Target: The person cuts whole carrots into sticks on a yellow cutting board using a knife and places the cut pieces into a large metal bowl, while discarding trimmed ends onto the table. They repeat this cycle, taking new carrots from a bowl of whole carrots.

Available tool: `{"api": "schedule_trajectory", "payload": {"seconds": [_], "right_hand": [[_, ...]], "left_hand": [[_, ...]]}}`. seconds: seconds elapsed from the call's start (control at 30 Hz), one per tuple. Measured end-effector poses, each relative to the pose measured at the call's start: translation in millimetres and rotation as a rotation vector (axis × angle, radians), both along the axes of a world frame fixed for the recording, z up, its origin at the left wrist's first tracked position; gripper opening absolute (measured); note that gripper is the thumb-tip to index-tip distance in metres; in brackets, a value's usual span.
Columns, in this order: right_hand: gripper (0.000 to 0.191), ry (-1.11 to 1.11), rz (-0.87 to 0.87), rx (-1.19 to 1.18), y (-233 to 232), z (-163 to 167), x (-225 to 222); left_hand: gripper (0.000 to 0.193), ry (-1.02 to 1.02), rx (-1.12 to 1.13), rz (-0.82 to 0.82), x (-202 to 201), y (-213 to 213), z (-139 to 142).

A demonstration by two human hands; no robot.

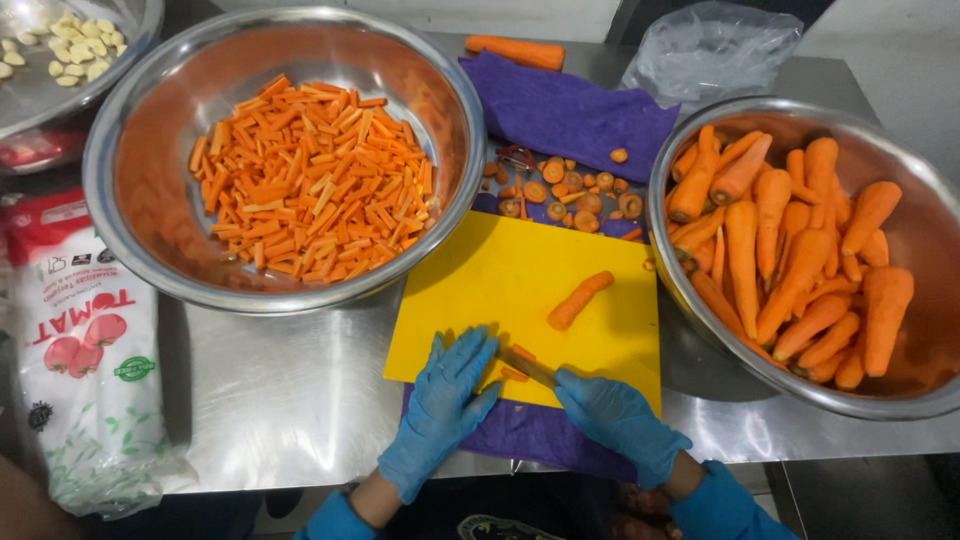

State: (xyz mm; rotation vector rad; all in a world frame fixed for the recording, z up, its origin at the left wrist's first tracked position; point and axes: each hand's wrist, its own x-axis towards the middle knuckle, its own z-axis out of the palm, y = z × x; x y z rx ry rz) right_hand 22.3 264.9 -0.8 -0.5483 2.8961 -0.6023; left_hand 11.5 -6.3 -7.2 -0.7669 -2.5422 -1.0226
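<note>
Yellow cutting board (480, 290) as reference: carrot piece (522, 362) was pinned at its near edge by flat left hand (445, 405), knife (530, 370) gripped in closed right hand (620, 420); left bowl (130, 220) held sticks, right bowl (940, 250) mostly uncut, much remaining

knife blade (528, 367) mostly hidden between gloved hands, garlic bowl (120, 60) and right carrot bowl (700, 270) cut off by edges
</note>
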Motion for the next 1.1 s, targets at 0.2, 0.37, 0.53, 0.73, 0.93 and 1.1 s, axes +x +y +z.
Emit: {"api": "schedule_trajectory", "payload": {"seconds": [0.2,0.37,0.53,0.73,0.93,1.1], "right_hand": [[0.026,0.018,-0.074,-0.174,6,-2,8],[0.025,0.046,-0.091,-0.007,1,0,11],[0.022,0.190,-0.053,0.143,-1,-17,18],[0.017,0.282,-0.160,0.486,-35,-54,27],[0.018,0.556,0.002,0.314,-30,-42,32],[0.021,-0.424,-0.426,-0.702,1,-14,22]], "left_hand": [[0.100,0.080,-0.048,0.180,-14,14,11],[0.110,0.071,-0.055,0.185,-19,17,7],[0.107,0.063,-0.117,0.109,-27,17,-5],[0.103,-0.007,-0.064,0.056,-39,16,-11],[0.104,0.041,-0.034,0.112,-34,13,5],[0.089,0.048,-0.043,0.031,-34,20,15]]}}
